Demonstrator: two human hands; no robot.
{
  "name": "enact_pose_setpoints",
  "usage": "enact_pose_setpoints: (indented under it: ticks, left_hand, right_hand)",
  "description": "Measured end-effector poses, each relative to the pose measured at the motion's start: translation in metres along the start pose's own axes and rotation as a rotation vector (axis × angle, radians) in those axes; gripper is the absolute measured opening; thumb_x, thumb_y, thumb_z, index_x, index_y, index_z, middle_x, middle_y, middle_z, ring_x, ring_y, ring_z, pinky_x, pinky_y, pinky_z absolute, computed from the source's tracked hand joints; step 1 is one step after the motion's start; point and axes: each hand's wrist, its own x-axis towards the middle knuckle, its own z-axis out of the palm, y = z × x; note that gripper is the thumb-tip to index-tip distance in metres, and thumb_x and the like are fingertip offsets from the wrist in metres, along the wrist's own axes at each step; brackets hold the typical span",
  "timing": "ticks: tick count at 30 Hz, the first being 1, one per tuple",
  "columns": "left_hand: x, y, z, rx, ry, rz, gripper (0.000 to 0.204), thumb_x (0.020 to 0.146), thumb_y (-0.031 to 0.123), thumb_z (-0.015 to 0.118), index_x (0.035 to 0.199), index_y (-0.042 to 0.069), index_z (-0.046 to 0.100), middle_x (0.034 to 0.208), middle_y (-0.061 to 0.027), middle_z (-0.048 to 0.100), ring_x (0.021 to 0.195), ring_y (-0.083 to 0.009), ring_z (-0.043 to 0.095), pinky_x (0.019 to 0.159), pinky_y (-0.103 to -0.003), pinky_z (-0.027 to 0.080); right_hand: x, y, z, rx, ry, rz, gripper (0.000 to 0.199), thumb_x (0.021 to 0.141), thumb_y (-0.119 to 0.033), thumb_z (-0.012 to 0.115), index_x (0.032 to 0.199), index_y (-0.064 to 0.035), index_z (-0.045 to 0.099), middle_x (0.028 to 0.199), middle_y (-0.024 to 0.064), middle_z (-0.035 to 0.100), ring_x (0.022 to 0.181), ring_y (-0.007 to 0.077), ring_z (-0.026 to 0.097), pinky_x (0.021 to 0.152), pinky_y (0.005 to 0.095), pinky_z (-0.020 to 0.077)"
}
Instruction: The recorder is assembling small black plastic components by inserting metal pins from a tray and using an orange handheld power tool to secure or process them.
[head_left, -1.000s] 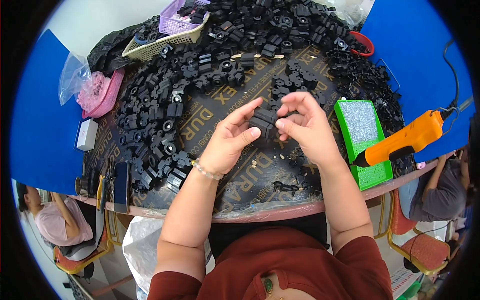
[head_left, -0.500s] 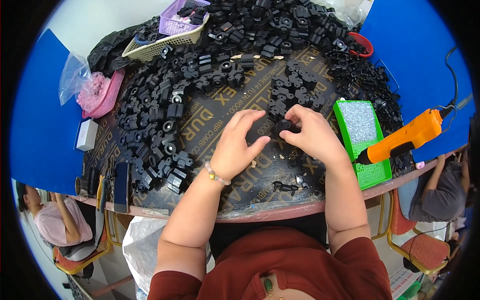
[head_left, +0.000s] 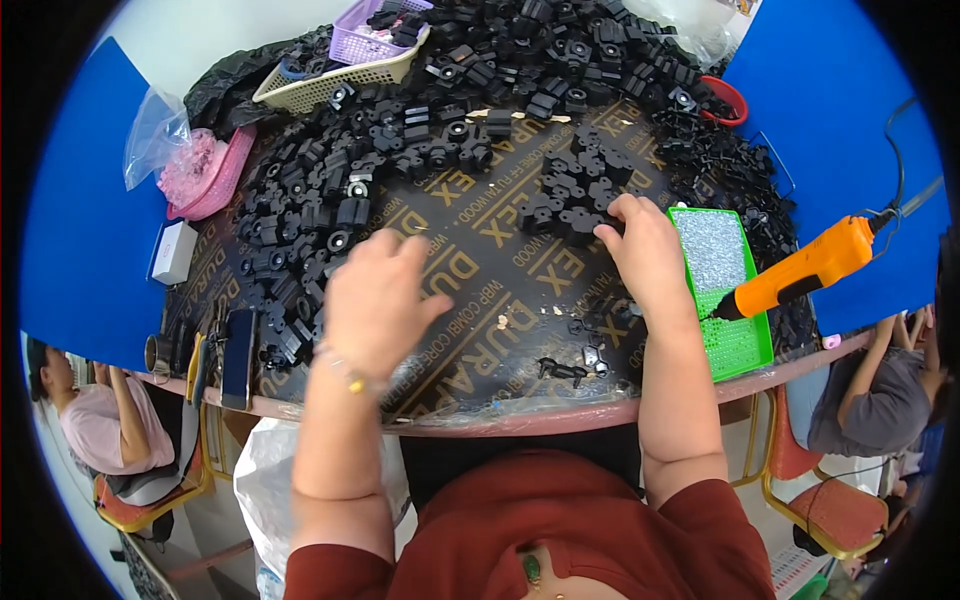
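Smeared by motion, my left hand (head_left: 375, 300) hovers beside the left heap of black plastic parts (head_left: 320, 210). Its thumb sticks out away from the fingers, and nothing shows between them. My right hand (head_left: 645, 250) is at the right edge of a smaller group of flat black plastic pieces (head_left: 585, 190), its thumb and forefinger apart and close to the nearest piece. No held part can be seen in it. A few small black parts (head_left: 563, 369) lie on the table near its front edge.
A green tray (head_left: 765, 345) of small silvery pieces stands right of my right arm, with an orange electric screwdriver (head_left: 805, 268) over it. Pink (head_left: 228, 175), cream (head_left: 345, 82) and purple baskets (head_left: 360, 45) stand far left. A phone (head_left: 238, 358) and pliers (head_left: 197, 365) lie near left. Blue panels flank the table.
My hands were close together over a black part mid-table. Now the left has swung left toward the heap, and the right has shifted right. A black part now sits with the flat pieces.
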Motion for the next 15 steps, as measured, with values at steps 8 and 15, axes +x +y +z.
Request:
enact_pose_setpoints:
  ticks: [8, 15]
  left_hand:
    - [-0.082, -0.051, 0.031, 0.104, -0.076, -0.208, 0.09, 0.073, 0.025, 0.086, 0.152, 0.014, 0.043, 0.129, -0.0233, 0.05, 0.11, -0.0407, 0.055, 0.094, -0.044, 0.05]
    - [-0.035, -0.031, 0.071, 0.053, 0.139, 0.002, 0.072, 0.08, 0.018, 0.079, 0.146, 0.015, 0.05, 0.127, -0.0211, 0.053, 0.111, -0.0387, 0.055, 0.094, -0.042, 0.051]
  right_hand:
    - [-0.01, -0.025, -0.033, 0.032, -0.579, -0.017, 0.027, 0.075, -0.019, 0.083, 0.088, -0.0021, 0.066, 0.084, 0.0186, 0.071, 0.084, 0.0392, 0.069, 0.076, 0.0454, 0.0538]
    - [-0.027, -0.031, 0.001, 0.079, -0.618, -0.217, 0.028, 0.071, -0.013, 0.084, 0.09, 0.0, 0.068, 0.093, 0.019, 0.068, 0.092, 0.0395, 0.067, 0.082, 0.0462, 0.0543]
